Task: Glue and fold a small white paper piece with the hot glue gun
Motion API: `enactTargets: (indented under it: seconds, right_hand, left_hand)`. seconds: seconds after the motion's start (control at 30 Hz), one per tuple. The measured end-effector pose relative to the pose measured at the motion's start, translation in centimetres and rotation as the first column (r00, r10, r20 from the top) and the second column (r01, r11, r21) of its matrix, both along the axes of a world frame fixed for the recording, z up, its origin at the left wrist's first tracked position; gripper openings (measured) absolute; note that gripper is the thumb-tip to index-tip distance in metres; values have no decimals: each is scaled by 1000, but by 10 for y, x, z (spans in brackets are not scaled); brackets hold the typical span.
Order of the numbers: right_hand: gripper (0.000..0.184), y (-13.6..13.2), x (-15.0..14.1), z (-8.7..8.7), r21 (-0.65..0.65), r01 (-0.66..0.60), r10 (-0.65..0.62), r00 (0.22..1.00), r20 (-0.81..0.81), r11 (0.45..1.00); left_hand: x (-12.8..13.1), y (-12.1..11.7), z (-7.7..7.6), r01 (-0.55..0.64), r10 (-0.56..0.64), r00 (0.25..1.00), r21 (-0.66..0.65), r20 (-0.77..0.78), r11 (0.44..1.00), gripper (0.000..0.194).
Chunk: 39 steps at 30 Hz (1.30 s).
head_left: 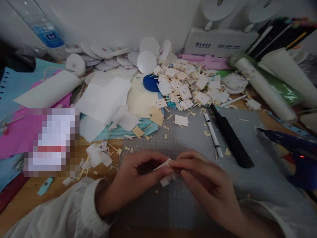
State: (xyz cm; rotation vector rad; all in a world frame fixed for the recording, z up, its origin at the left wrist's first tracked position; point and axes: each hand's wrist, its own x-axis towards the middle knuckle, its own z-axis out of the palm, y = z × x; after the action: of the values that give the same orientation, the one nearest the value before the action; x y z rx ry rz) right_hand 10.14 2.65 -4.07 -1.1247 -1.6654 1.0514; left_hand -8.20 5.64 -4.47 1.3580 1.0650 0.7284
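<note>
Left hand [138, 177] pinches paper [162, 164] above the mat [173, 138]; right hand [209, 183] touches the paper's end, grip too blurred to tell.

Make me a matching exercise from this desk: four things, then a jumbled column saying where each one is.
Things:
1. white paper piece
2. glue gun
3. white pen with black bands
4. plastic bottle

Places:
A. lying on the grey mat
B. at the back left
C. pinched in the left hand, right hand close against it
D. at the right edge

Pairs: 1-C, 2-D, 3-A, 4-B
</note>
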Motion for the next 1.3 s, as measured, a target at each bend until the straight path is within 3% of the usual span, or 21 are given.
enactTargets:
  seconds: [0.17, 0.23, 0.37, 0.43, 0.47, 0.57, 0.77, 0.93, 1.13, 1.3]
  right_hand:
    - [37, -2, 1, -2, 61, -84, 79, 993, 87, 995]
    - [33, -1, 1, -2, 3, -90, 89, 996, 31, 996]
    - [15, 0, 2, -3, -172, 12, -34, 991, -126, 985]
    - [2, 0, 1, -4, -237, -28, 0, 993, -115, 971]
    - [6, 0, 0, -5, -256, -70, 49, 995, -88, 964]
    - [13, 0, 0, -6, -250, -129, 128, 992, -21, 960]
    - [12, 2, 4, -6, -197, -48, 36, 997, -65, 979]
    - [15, 2, 5, -7, -228, -34, 19, 997, -69, 973]
    - [19, 1, 4, -5, -199, -66, 76, 996, 40, 978]
    - [17, 2, 2, -2, -142, -104, 123, 983, 138, 984]
  left_hand:
    - [0, 4, -2, -49, 64, 986, -101, 152, 994, 11]
    - [0, 4, -1, -52, 69, 986, -115, 149, 992, 7]
    - [-1, 2, 1, -50, 59, 994, -96, 89, 994, 4]
    - [-1, 2, 1, -45, 53, 995, -86, 86, 995, 5]
    - [-1, 2, 1, -44, 52, 994, -82, 97, 996, 6]
    - [-2, 3, 1, -48, 57, 989, -64, 137, 997, 11]
    - [-3, 6, 6, 36, -16, 983, -105, 181, 994, 11]
    - [-2, 3, 4, 71, -53, 991, -148, 121, 986, 8]
    - [-4, -1, 0, 94, -93, 993, -13, 75, 996, 16]
    - [-3, 0, 1, 65, -55, 994, 108, -89, 992, 15]
